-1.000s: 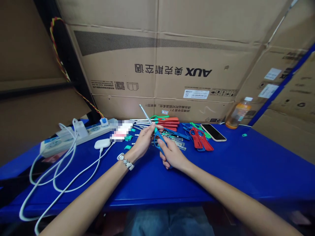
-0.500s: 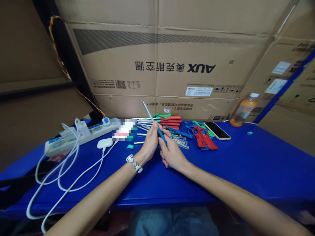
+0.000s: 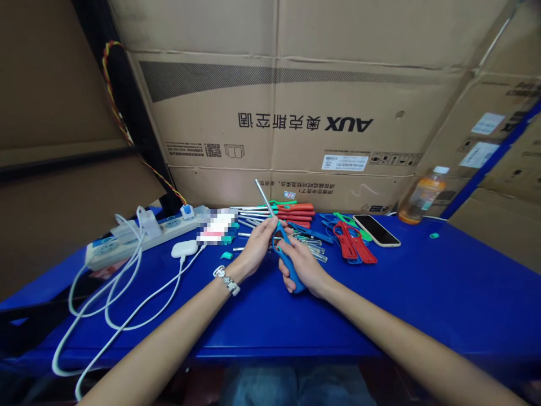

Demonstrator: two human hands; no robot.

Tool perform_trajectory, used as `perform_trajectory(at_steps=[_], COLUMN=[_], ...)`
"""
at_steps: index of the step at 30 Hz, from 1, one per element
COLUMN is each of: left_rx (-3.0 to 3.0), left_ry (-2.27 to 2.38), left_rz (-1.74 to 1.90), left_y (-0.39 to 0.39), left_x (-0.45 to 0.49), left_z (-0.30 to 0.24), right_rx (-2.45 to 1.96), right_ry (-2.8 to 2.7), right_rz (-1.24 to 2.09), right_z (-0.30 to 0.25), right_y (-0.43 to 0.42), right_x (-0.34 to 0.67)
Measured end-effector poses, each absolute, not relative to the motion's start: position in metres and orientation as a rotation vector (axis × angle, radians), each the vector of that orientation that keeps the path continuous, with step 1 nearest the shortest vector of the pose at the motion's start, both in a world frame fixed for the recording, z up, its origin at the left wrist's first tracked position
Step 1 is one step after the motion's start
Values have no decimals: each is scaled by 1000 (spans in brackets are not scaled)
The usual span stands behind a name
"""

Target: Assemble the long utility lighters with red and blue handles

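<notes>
A blue stick lighter (image 3: 291, 269) with a long metal tube is held over the table, tube pointing up and to the left. My right hand (image 3: 307, 266) is wrapped round its blue handle. At the base of the metal tube my left hand (image 3: 258, 243), with a bracelet at the wrist, pinches the lighter. Just behind my hands lies a pile of red-handled stick lighters (image 3: 296, 213), their metal tubes to the left. Clear plastic pieces (image 3: 318, 251) lie partly hidden by my right hand. To the right are flat red handle shells (image 3: 353, 243), with blue and green ones under them.
A phone (image 3: 377, 230) and a drink bottle (image 3: 422, 196) stand or lie at the back right. On the left are a power strip (image 3: 169, 231), a white charging case (image 3: 184, 248) and loose white cables (image 3: 139, 324). Cardboard (image 3: 304, 84) walls the back edge.
My right hand has shifted on the handle, so more of the blue body shows below it. The lighter's tube stays up and to the left. The view has shifted slightly.
</notes>
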State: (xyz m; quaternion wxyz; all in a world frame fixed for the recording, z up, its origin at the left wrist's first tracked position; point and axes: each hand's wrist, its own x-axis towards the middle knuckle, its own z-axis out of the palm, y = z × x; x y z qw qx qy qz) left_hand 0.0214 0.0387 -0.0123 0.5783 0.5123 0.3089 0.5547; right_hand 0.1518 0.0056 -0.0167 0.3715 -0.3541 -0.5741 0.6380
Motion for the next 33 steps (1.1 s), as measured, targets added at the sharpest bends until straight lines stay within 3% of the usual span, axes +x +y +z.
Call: perform_trajectory(at_steps=[8, 14, 19, 23, 33], left_rx=[1138, 1604, 2448, 2639, 2617], left_ry=[713, 1214, 1460, 1561, 1577], left_rz=[1310, 1347, 1236, 892, 839], left_y=[46, 64, 102, 139, 160], left_x=[8, -13, -30, -28, -26], left_z=[-8, -1, 3, -12, -34], right_rx=[-934, -1015, -1158, -1142, -1166], right_ry=[-1564, -2233, -2472, -2500, -2445], right_rz=[1546, 499, -2, -90, -396], right_z=[-5, 25, 40, 31, 19], right_y=[16, 82, 159, 194, 186], right_x=[189, 240, 245, 230, 225])
